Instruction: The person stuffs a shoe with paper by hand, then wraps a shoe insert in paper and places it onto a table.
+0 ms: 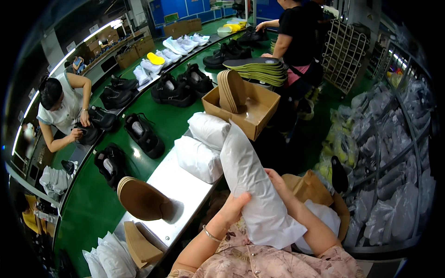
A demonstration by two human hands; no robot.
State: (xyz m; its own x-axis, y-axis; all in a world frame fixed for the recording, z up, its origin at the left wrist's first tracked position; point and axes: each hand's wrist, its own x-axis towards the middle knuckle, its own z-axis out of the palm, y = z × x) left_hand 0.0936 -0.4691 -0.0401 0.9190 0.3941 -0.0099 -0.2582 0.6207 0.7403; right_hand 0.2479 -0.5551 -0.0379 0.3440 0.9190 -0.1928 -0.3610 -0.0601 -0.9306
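A long, crinkled white paper bundle (252, 185) slants up in front of my chest. My left hand (235, 207) grips its left side with the thumb across the paper. On the other side my right hand (276, 183) closes round it, its fingers partly hidden behind. What the paper wraps, if anything, cannot be seen. Just beyond its upper end lie two more white paper bundles (199, 157) on the corner of a shiny metal plate (162, 204). A tan, layered sole-shaped piece (139, 198) stands on that plate, to the left.
An open cardboard box (264, 104) holds another tan sole-shaped stack. Black shoes (143, 134) sit along the green conveyor (85, 204). White bundles (111, 257) are at lower left. A rack of plastic-bagged items (389, 185) stands right. Co-workers are at left (60, 104) and far side (296, 37).
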